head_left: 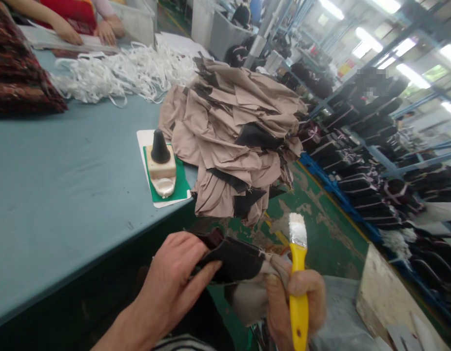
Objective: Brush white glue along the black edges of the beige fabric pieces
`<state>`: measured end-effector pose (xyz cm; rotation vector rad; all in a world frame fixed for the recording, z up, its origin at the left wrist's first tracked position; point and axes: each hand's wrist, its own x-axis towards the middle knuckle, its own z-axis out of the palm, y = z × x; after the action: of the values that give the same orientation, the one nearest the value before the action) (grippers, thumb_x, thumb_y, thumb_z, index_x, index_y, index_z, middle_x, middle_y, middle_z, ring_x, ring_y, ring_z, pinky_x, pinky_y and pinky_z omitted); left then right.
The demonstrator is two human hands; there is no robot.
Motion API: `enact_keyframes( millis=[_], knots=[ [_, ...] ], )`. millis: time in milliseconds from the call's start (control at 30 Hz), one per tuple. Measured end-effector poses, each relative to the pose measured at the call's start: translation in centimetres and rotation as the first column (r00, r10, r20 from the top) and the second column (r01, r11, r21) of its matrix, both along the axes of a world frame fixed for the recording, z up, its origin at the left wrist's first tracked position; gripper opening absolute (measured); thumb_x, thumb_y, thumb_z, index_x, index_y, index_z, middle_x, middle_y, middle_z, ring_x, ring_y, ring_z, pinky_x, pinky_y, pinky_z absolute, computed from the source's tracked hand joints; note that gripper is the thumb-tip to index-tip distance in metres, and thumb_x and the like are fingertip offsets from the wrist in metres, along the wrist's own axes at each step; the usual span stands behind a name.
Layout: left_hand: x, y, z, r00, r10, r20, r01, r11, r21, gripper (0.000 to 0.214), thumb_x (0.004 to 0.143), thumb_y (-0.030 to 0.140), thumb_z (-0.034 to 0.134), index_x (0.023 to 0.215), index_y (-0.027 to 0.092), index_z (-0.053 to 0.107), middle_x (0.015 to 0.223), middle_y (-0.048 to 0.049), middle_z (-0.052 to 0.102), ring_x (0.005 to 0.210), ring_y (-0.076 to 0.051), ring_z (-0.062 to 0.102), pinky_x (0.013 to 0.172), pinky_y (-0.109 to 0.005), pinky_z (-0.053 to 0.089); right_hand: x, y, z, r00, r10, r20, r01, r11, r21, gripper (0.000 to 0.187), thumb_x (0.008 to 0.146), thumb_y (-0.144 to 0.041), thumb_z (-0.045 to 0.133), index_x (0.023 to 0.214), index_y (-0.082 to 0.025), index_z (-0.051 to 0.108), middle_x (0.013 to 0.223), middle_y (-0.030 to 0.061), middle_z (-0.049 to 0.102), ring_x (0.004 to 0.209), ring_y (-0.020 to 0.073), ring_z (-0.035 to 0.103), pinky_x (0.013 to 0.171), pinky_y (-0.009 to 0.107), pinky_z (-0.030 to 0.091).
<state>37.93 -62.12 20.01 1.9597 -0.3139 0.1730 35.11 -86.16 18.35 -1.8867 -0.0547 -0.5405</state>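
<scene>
We held a black-and-tan fabric piece (240,261) near the counter (82,170): our left hand (176,265) had its grip clamped on the black end, right hand (313,295) on the tan end and a yellow brush (299,312).

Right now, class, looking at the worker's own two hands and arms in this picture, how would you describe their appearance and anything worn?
The left hand and right hand are ungloved, with no ring visible. The left forearm shows no sleeve or band; the right is cut off by the picture's bottom edge.
</scene>
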Motion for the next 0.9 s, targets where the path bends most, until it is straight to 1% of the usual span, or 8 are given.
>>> enact_keyframes(
  millis=[100,233,367,467,533,667,767,900],
  knots=[
    [-1.1,1.2,1.0,0.981,-0.042,-0.191,0.016,0.99,-0.137,0.016,0.101,0.028,0.065,0.089,0.023,0.074,0.084,-0.0031,0.075,0.076,-0.02,0.063,0.074,-0.03,0.046,-0.3,1.7,0.8,0.995,0.001,0.099,0.014,0.989,-0.149,0.029,0.088,-0.018,0.081,0.092,-0.026,0.053,0.101,0.0025,0.078,0.086,0.0167,0.076,0.07,0.025,0.06],
    [-3.0,2.3,2.4,0.907,-0.153,-0.391,-0.027,0.909,-0.417,0.025,0.094,0.028,0.07,0.071,0.022,0.068,0.07,0.0,0.064,0.065,-0.017,0.053,0.06,-0.024,0.044,-0.2,4.2,2.6,0.975,0.192,0.111,-0.159,0.953,-0.258,0.026,0.092,-0.024,0.077,0.094,-0.026,0.051,0.09,-0.0003,0.071,0.077,0.0142,0.073,0.068,0.024,0.059],
    [-5.1,3.9,2.8,0.832,-0.318,-0.455,-0.034,0.789,-0.614,0.022,0.084,0.031,0.081,0.07,0.021,0.068,0.075,-0.0012,0.063,0.069,-0.017,0.055,0.063,-0.025,0.048,-0.8,6.4,3.1,0.966,0.235,0.105,-0.216,0.962,-0.166,0.027,0.096,-0.032,0.074,0.098,-0.027,0.048,0.089,-0.0003,0.068,0.073,0.0145,0.069,0.063,0.024,0.056],
    [-6.5,5.3,2.7,0.724,-0.508,-0.466,-0.071,0.618,-0.783,0.024,0.088,0.044,0.08,0.086,0.021,0.072,0.076,-0.0016,0.063,0.065,-0.015,0.053,0.059,-0.023,0.046,-1.8,7.8,2.6,0.973,0.231,0.026,-0.231,0.973,-0.005,0.025,0.101,-0.029,0.067,0.097,-0.028,0.043,0.084,-0.0036,0.064,0.069,0.0124,0.062,0.063,0.023,0.054],
    [-7.1,6.0,2.7,0.705,-0.535,-0.465,-0.108,0.568,-0.816,0.029,0.093,0.05,0.076,0.095,0.022,0.072,0.071,-0.0003,0.06,0.06,-0.013,0.049,0.055,-0.021,0.041,-2.5,8.6,2.3,0.976,0.214,-0.029,-0.211,0.975,0.07,0.026,0.104,-0.025,0.063,0.094,-0.028,0.039,0.08,-0.0059,0.06,0.066,0.0108,0.057,0.064,0.021,0.053],
    [-7.7,6.8,2.9,0.816,-0.345,-0.464,-0.119,0.685,-0.719,0.025,0.089,0.044,0.082,0.091,0.02,0.074,0.073,-0.0017,0.059,0.063,-0.014,0.047,0.055,-0.021,0.039,-3.7,10.2,2.3,0.978,0.191,-0.084,-0.182,0.978,0.1,0.028,0.105,-0.026,0.062,0.092,-0.027,0.037,0.081,-0.0058,0.055,0.066,0.0094,0.052,0.061,0.018,0.049],
    [-7.8,7.3,2.8,0.869,-0.307,-0.389,-0.066,0.706,-0.705,0.028,0.091,0.047,0.079,0.085,0.019,0.077,0.076,-0.0048,0.064,0.067,-0.016,0.052,0.059,-0.023,0.043,-4.3,11.0,2.6,0.976,0.195,-0.095,-0.183,0.976,0.12,0.029,0.105,-0.028,0.062,0.092,-0.027,0.036,0.081,-0.0056,0.053,0.066,0.0096,0.049,0.06,0.018,0.047],
    [-7.9,7.9,2.4,0.924,-0.292,-0.247,0.047,0.728,-0.684,0.046,0.097,0.061,0.069,0.082,0.02,0.083,0.083,-0.0096,0.069,0.075,-0.021,0.059,0.069,-0.028,0.049,-4.9,12.2,3.4,0.965,0.26,-0.039,-0.254,0.96,0.119,0.025,0.107,-0.026,0.057,0.093,-0.027,0.036,0.083,-0.005,0.058,0.063,0.01,0.049,0.057,0.019,0.042]
  ],
)
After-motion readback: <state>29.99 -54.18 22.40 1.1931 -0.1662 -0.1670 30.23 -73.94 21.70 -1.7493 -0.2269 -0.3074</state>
